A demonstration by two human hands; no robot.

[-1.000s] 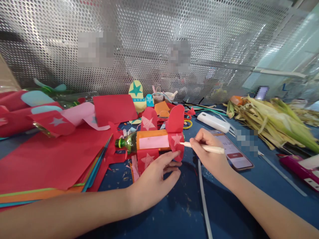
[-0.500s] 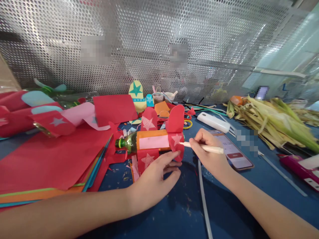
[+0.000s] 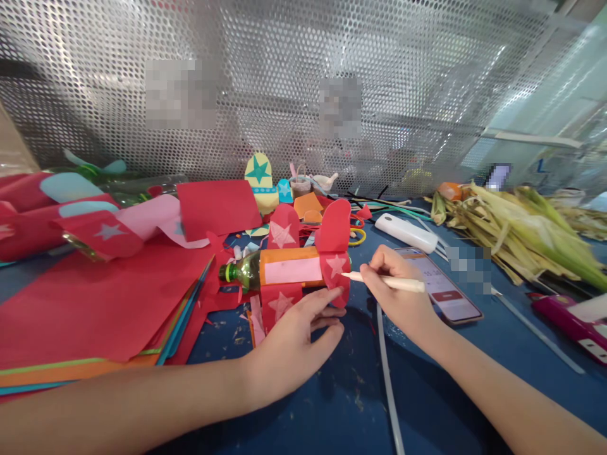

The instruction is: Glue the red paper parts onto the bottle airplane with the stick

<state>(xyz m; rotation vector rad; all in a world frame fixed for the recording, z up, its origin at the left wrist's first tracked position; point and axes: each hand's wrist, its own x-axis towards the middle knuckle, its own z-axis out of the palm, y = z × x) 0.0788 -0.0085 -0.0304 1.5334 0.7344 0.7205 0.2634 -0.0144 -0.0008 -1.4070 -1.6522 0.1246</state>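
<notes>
A green plastic bottle lies on its side, wrapped in orange paper with a pink strip. Red paper wings with pale pink stars stand out from it, and a red tail piece is at its right end. My left hand rests against the lower edge of the tail piece, fingers stretched out and holding nothing. Pinched in my right hand is a cream marker pen. Its tip is at the pink star on the tail piece; whether it touches cannot be told.
Left of the bottle lie stacked red and coloured sheets. To the right are a phone, a white oblong device, corn husks and a magenta object. A pale rod lies in front. Behind stands a perforated metal panel.
The pen tip has shifted very slightly down beside the star. My left hand and the bottle look unmoved.
</notes>
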